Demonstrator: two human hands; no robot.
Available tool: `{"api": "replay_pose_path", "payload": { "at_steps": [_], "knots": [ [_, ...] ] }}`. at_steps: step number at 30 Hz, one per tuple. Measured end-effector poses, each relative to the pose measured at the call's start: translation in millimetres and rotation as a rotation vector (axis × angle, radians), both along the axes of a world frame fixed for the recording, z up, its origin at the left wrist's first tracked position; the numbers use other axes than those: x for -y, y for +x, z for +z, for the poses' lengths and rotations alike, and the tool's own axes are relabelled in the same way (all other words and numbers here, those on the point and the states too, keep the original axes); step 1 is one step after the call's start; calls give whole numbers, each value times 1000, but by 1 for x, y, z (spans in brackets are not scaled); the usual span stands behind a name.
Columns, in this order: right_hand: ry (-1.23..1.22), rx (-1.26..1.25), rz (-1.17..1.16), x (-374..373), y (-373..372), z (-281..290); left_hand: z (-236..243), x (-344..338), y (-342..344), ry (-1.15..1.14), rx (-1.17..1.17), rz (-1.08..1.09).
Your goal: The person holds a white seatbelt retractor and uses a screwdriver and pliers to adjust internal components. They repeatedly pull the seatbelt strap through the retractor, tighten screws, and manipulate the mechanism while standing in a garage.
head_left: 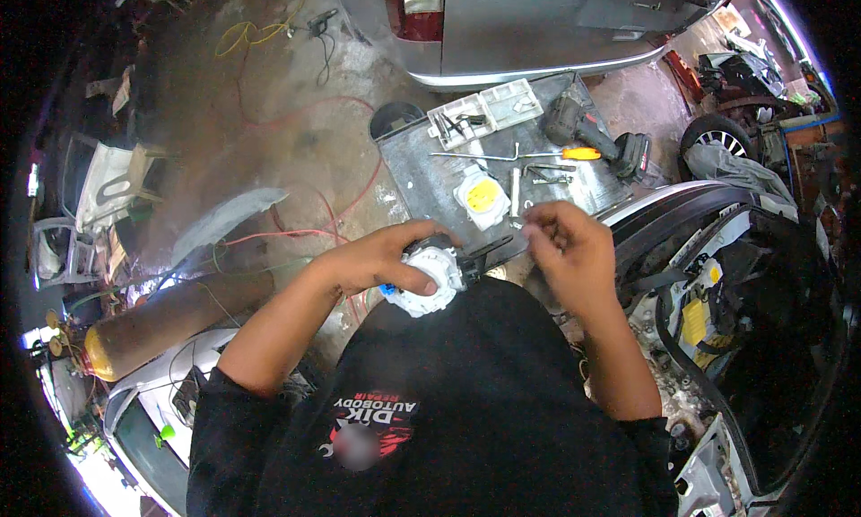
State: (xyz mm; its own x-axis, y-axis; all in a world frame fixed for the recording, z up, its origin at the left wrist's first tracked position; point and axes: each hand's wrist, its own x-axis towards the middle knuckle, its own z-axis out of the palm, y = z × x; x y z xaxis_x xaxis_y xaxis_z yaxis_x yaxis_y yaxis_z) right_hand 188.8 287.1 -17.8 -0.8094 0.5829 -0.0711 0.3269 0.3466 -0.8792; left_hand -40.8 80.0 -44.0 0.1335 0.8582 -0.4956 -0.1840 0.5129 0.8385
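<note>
My left hand (381, 255) is closed round a round white plastic part (434, 282), its thumb lying across the face. The part has a blue piece at its left edge and a black stalk (491, 249) reaching right; it looks like a steering column switch unit. My right hand (574, 252) hovers right of the stalk with thumb and fingers pinched together. Whatever lies between those fingertips is too small to make out. Just beyond, a white part with a yellow centre (484, 196) rests on the grey work table (417, 181).
On the table are a compartment case (516, 104), a screwdriver with a yellow handle (583, 154), several metal tools (549, 173) and a cordless power tool (578, 122). A silver vehicle (538, 33) stands ahead, an opened car body (762, 338) right. A gas cylinder (170, 324) and red hose (282, 235) lie left.
</note>
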Motion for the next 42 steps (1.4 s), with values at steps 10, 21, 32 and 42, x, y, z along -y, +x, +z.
{"api": "replay_pose_path", "payload": {
  "at_steps": [10, 21, 32, 42],
  "knots": [
    [-53, -82, 203, 42, -27, 20, -7, -12, -4, 25, -16, -59],
    [112, -106, 259, 48, -40, 15, -8, -13, -3, 23, 20, -40],
    [342, -70, 489, 33, -48, 21, 6, -12, -2, -65, 184, 46],
    [427, -30, 502, 38, -46, 22, 2, -10, 1, -70, 163, 68]
  ]
}}
